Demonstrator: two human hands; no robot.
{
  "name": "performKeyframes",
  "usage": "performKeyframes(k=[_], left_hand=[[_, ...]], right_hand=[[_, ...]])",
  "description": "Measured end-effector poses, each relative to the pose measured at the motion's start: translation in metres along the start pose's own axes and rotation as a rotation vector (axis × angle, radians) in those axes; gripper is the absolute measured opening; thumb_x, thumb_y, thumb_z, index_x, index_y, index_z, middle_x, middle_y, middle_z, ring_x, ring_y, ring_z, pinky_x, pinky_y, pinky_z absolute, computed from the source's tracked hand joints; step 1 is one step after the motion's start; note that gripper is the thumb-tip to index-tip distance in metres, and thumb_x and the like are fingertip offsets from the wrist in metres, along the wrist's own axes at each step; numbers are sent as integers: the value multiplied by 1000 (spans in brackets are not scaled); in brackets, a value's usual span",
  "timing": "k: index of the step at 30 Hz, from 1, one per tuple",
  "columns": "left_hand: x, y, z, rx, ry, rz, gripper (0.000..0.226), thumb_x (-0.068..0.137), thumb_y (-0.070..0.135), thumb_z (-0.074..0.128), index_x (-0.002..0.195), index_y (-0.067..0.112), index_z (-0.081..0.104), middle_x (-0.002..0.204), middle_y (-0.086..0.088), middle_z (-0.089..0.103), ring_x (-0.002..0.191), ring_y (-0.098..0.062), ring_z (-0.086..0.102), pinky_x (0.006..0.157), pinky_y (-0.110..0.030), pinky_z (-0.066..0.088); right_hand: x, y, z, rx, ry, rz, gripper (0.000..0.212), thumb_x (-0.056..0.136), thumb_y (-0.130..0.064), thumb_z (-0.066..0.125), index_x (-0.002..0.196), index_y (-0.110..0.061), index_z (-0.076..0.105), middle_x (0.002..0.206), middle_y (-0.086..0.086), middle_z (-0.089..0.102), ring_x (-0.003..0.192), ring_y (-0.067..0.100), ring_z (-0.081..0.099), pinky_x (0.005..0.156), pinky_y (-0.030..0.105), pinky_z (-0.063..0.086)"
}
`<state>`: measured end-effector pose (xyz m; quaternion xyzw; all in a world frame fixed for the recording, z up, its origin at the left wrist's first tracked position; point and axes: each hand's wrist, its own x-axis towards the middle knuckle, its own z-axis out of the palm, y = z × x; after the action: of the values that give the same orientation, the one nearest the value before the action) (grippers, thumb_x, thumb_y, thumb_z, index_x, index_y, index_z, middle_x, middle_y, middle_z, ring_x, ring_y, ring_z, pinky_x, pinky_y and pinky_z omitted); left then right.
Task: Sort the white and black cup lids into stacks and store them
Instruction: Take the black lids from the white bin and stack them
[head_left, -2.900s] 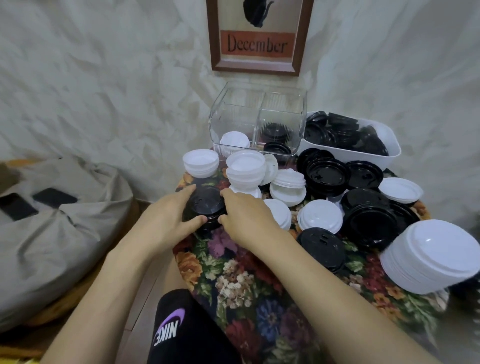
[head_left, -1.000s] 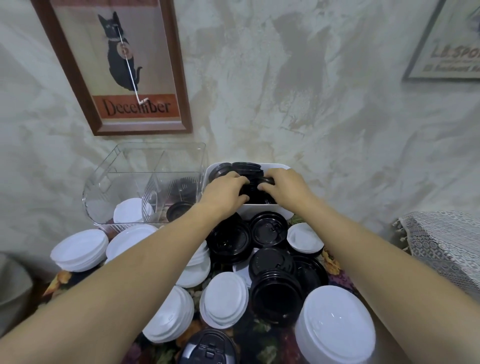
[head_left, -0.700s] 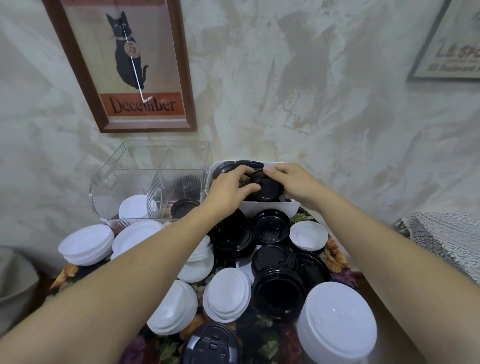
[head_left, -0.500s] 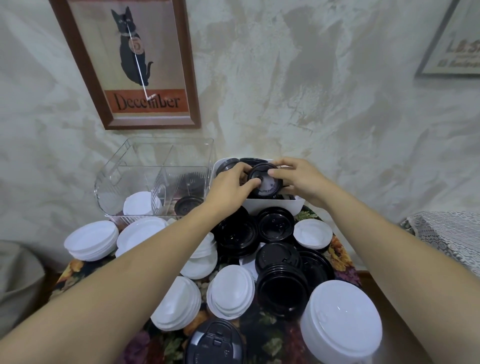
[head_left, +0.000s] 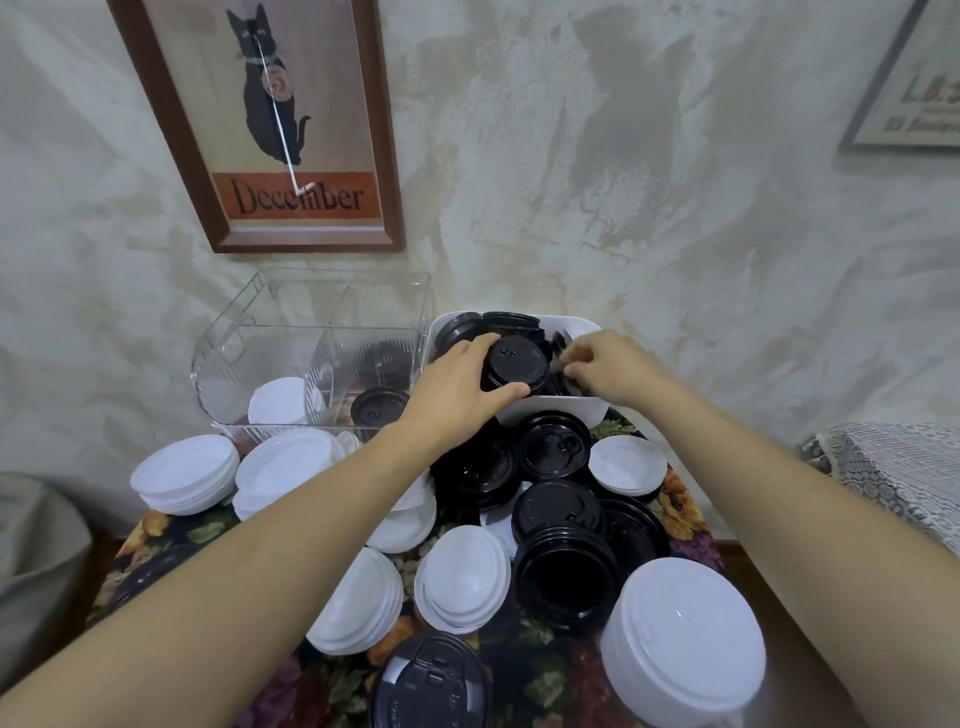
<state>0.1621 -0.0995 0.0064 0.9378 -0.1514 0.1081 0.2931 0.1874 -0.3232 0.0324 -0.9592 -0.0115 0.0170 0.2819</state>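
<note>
My left hand (head_left: 457, 387) grips a stack of black lids (head_left: 514, 364) over the white tub (head_left: 556, 408), which holds more black lids. My right hand (head_left: 608, 369) reaches into the tub just right of that stack, fingers curled and pinching at a black lid edge there. A clear divided bin (head_left: 311, 358) to the left holds a white lid stack (head_left: 278, 400) and a black lid stack (head_left: 376, 410). White stacks (head_left: 187, 473) and black stacks (head_left: 563, 566) crowd the floral tablecloth (head_left: 535, 670) in front.
A large white lid stack (head_left: 685, 644) stands at the near right and a single black lid (head_left: 431, 686) at the near edge. A framed cat picture (head_left: 270, 119) hangs on the wall behind. A lace-covered surface (head_left: 898, 467) lies to the right.
Both hands carried the black lid stack from the near left of the table to the white tub. My right hand has come off the stack and reached into the tub beside it.
</note>
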Motion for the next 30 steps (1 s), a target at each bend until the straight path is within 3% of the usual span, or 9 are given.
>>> performKeyframes(k=[4,8,12,19,21,24,26,30], left_hand=[[1,2,2,7,15,-32,78,88,62,68,152,26,42,143,1,56,131,-25,55,101,-38,44],[2,1,3,16,24,-40,76,92,60,66,153,22,41,143,-2,58,131,-25,55,102,-38,44],[-1,-2,8,-27,34,-68,76,94,58,65,154,19,40,141,-2,62,129,-26,56,103,-40,47],[-5,-3,11,-13,59,-52,74,95,60,63,152,18,43,132,-1,68,114,-21,64,97,-40,49],[-6,-4,12,-14,64,-52,75,94,61,63,152,17,44,130,-2,68,116,-22,63,97,-40,50],[-5,-5,13,-7,67,-58,77,93,64,62,151,18,44,129,-3,69,117,-24,62,98,-42,50],[-5,-5,14,-4,63,-59,78,92,66,61,151,19,45,129,-1,69,114,-22,65,97,-43,51],[-6,-4,14,-11,51,-63,80,90,69,60,151,20,45,131,0,69,115,-22,65,99,-44,51]], right_hand=[[1,-3,0,-293,-76,7,34,93,-42,73,112,-14,72,109,10,73,98,28,64,78,37,49],[9,-12,4,-398,-155,35,44,90,-52,73,116,-17,65,92,0,62,92,25,57,67,31,41],[16,-14,5,-419,-215,51,51,88,-53,74,129,-25,65,117,1,68,108,25,61,84,32,48],[21,-13,6,-458,-249,50,50,90,-50,73,133,-25,64,125,3,67,115,27,60,94,36,51],[17,-16,2,-455,-242,2,48,91,-49,71,134,-29,63,129,-2,65,115,24,59,89,33,49],[15,-17,-2,-356,-168,-57,26,94,-37,69,118,-29,72,122,-4,70,99,18,59,80,29,43],[17,-15,-2,-330,-195,-41,30,93,-32,71,123,-29,70,129,-3,68,107,19,60,87,29,45],[24,-9,2,-320,-284,5,64,91,-36,76,148,-21,53,149,1,56,137,25,52,113,39,43]])
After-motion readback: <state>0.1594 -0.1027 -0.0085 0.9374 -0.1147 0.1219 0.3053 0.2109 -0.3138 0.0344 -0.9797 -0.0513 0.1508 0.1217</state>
